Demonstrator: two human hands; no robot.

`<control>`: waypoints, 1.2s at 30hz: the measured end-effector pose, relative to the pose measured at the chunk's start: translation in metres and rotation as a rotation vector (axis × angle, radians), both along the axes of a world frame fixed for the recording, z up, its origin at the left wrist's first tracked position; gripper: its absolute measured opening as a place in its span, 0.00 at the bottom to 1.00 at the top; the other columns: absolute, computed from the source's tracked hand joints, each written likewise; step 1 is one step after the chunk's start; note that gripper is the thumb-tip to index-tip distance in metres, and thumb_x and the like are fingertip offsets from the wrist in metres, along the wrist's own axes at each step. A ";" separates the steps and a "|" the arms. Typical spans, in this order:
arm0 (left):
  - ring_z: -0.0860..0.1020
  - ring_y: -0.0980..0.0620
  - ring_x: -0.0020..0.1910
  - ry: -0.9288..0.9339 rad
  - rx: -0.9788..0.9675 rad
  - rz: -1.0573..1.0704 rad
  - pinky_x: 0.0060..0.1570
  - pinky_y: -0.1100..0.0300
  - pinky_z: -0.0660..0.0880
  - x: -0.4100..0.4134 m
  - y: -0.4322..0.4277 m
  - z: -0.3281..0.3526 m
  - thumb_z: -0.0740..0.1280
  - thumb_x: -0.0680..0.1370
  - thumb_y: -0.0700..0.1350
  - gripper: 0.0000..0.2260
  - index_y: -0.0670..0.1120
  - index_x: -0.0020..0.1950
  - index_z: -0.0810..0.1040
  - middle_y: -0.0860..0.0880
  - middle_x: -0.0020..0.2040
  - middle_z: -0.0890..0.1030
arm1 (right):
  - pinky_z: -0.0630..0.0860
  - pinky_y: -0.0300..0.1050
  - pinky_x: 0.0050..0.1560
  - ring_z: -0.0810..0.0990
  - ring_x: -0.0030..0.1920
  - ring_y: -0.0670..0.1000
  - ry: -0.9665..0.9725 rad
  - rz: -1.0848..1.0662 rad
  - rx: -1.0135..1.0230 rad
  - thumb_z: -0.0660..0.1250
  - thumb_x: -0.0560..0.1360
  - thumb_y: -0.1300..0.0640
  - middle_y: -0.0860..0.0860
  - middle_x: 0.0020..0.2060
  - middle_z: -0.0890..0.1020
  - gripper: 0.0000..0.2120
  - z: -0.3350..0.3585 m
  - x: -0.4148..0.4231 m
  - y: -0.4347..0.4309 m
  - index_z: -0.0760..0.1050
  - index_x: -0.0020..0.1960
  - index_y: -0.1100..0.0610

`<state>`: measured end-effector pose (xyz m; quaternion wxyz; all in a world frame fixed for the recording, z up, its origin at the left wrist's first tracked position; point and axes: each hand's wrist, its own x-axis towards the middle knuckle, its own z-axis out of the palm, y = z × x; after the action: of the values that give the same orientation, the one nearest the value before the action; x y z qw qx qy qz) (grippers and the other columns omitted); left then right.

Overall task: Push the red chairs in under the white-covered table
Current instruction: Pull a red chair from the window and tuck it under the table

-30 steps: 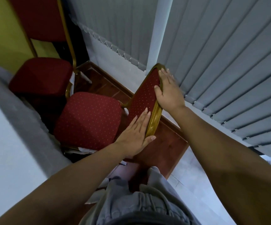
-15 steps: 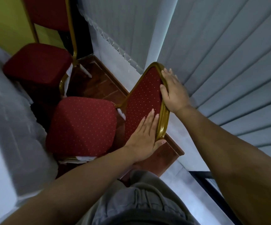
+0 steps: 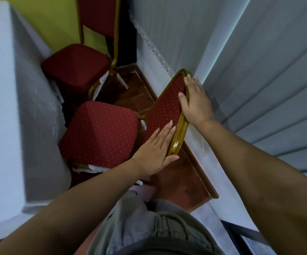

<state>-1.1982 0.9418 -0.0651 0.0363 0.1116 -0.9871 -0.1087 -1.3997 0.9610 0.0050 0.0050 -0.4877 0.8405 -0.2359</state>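
beside the white-covered worktop (image 3: 11,107), the near red dotted chair with gold metal frame (image 3: 101,133) sits partly tucked; left hand (image 3: 154,151) flat on its backrest, right hand (image 3: 197,102) clasping the top rail. next: probably a firm shove worktop-ward.

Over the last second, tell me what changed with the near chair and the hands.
The near chair has slid left, its seat now closer against the white table cover. No grip changed: the left hand stays flat on the backrest, the right hand still clasps its gold frame. The far chair looks unmoved.
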 end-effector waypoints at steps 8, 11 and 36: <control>0.35 0.51 0.77 0.009 0.038 0.045 0.77 0.52 0.42 -0.025 -0.029 -0.002 0.46 0.82 0.63 0.36 0.39 0.77 0.37 0.43 0.78 0.37 | 0.50 0.48 0.76 0.52 0.77 0.49 0.001 0.055 0.001 0.54 0.81 0.48 0.51 0.76 0.61 0.26 0.001 -0.027 -0.039 0.60 0.76 0.56; 0.34 0.51 0.77 0.004 0.059 0.066 0.77 0.52 0.42 -0.042 -0.032 -0.001 0.45 0.82 0.63 0.36 0.39 0.77 0.36 0.43 0.78 0.35 | 0.51 0.49 0.76 0.52 0.77 0.48 -0.016 0.061 0.006 0.54 0.81 0.48 0.49 0.76 0.60 0.25 0.002 -0.042 -0.048 0.60 0.76 0.54; 0.36 0.49 0.77 -0.020 0.068 0.374 0.76 0.48 0.45 -0.153 0.019 -0.001 0.41 0.81 0.63 0.34 0.42 0.76 0.32 0.42 0.78 0.36 | 0.54 0.52 0.76 0.51 0.77 0.50 -0.067 0.336 -0.040 0.53 0.81 0.50 0.51 0.77 0.60 0.25 -0.003 -0.142 -0.057 0.58 0.77 0.55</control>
<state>-1.3514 0.9609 -0.0658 0.0423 0.2955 -0.9452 -0.1321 -1.5422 0.9037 0.0015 0.0625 -0.6134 0.7415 -0.2645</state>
